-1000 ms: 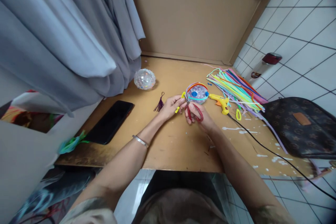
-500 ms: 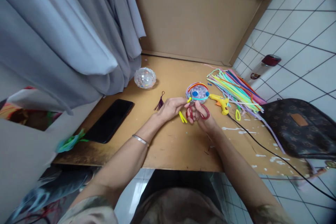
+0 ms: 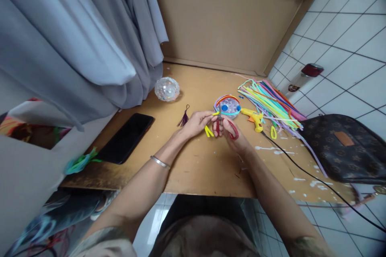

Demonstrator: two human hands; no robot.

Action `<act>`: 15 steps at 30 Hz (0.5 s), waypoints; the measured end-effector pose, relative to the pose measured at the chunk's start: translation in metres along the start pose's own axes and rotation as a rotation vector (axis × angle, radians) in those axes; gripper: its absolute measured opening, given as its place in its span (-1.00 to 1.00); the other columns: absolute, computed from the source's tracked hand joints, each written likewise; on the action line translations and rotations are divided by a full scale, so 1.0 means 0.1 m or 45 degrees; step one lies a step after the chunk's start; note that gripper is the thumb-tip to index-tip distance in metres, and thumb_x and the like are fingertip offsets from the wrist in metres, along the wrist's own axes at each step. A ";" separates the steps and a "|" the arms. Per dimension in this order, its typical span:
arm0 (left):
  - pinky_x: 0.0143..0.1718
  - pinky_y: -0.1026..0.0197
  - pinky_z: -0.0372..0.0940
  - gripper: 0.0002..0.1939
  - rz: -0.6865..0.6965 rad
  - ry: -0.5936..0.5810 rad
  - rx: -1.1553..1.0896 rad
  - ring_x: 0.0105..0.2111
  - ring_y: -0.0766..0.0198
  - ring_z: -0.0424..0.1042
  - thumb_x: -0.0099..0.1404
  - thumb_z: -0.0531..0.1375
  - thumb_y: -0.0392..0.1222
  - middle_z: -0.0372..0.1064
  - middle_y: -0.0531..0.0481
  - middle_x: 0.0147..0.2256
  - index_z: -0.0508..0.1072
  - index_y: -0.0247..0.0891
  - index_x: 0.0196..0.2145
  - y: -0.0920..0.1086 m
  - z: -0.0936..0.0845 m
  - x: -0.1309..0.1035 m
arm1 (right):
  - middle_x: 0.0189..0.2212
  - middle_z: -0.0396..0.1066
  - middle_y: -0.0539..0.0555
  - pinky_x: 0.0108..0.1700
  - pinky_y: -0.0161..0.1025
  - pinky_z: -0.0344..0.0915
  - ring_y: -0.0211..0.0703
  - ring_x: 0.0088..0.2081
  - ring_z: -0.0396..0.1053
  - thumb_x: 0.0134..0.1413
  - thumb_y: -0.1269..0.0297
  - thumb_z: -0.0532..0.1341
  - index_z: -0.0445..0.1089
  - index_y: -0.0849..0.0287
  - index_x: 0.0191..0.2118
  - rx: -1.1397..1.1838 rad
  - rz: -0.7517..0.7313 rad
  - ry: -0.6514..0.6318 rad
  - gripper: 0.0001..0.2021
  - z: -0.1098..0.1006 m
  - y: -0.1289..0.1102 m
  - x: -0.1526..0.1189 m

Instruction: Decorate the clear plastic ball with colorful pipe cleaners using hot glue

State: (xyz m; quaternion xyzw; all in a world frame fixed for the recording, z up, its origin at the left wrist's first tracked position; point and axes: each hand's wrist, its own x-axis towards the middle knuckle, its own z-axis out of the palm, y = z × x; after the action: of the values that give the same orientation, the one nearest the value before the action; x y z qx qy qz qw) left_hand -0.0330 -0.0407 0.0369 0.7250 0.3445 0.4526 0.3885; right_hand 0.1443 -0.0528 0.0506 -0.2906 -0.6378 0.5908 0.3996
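Observation:
My left hand [image 3: 199, 122] pinches a short yellow pipe cleaner [image 3: 216, 113] whose end lies by the scissor blades. In my right hand [image 3: 233, 134] are the red-handled scissors [image 3: 233, 129], blades pointing away from me. Just beyond the blades sits a round decorated piece [image 3: 230, 105] with blue dots and a rainbow-coloured rim. A bent yellow piece [image 3: 208, 131] shows below my left fingers. The yellow glue gun [image 3: 255, 118] lies right of the round piece, and a yellow loop [image 3: 273, 132] rests farther right.
Pipe cleaners [image 3: 271, 100] are heaped at the back right, beside a dark bag [image 3: 346, 148] and a bottle [image 3: 304, 76]. A black phone [image 3: 126, 138], purple tassel [image 3: 184, 117] and clear bowl [image 3: 167, 89] lie left. The glue gun's cable [image 3: 313, 174] crosses the right side.
The scissors have turned slightly in my right hand, and their handles look closer together. The yellow piece in my left fingers now lies flatter, pointing towards the blades.

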 end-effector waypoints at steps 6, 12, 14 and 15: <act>-0.21 0.29 0.29 -0.62 0.015 -0.008 0.098 -0.36 0.26 0.44 0.42 0.08 -0.01 0.50 -0.01 -0.46 0.53 -0.27 -0.40 -0.04 0.00 0.02 | -0.51 0.28 -0.08 -0.46 -0.30 0.06 -0.32 -0.52 0.17 0.01 -0.35 0.24 0.34 0.11 -0.30 -0.008 0.005 0.068 -0.46 -0.01 -0.01 0.01; -0.32 0.33 0.20 -0.72 -0.002 0.054 0.207 -0.45 0.32 0.31 0.37 0.08 -0.14 0.39 0.06 -0.48 0.50 -0.28 -0.39 -0.08 0.01 0.02 | -0.57 0.22 -0.13 -0.57 -0.34 -0.07 -0.41 -0.63 0.10 -0.01 -0.31 0.29 0.36 0.14 -0.32 0.030 0.022 0.140 -0.47 -0.01 0.02 0.00; -0.32 0.32 0.20 -0.70 -0.018 0.045 0.167 -0.43 0.31 0.29 0.38 0.07 -0.10 0.37 0.05 -0.48 0.49 -0.28 -0.40 -0.06 0.00 0.02 | -0.58 0.21 -0.14 -0.58 -0.34 -0.09 -0.42 -0.65 0.07 0.00 -0.29 0.29 0.37 0.14 -0.31 0.024 0.021 0.141 -0.48 -0.01 0.03 0.00; -0.32 0.32 0.20 -0.69 -0.024 0.041 0.143 -0.42 0.30 0.30 0.38 0.07 -0.08 0.37 0.04 -0.47 0.48 -0.28 -0.39 -0.05 0.00 0.02 | -0.58 0.20 -0.14 -0.58 -0.35 -0.09 -0.43 -0.65 0.06 -0.01 -0.28 0.30 0.37 0.15 -0.31 0.021 0.023 0.139 -0.48 -0.01 0.02 0.00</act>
State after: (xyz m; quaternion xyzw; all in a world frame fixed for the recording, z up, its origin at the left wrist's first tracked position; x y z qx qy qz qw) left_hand -0.0330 -0.0369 0.0335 0.7350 0.3824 0.4404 0.3458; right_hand 0.1452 -0.0524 0.0480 -0.3247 -0.6074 0.5829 0.4310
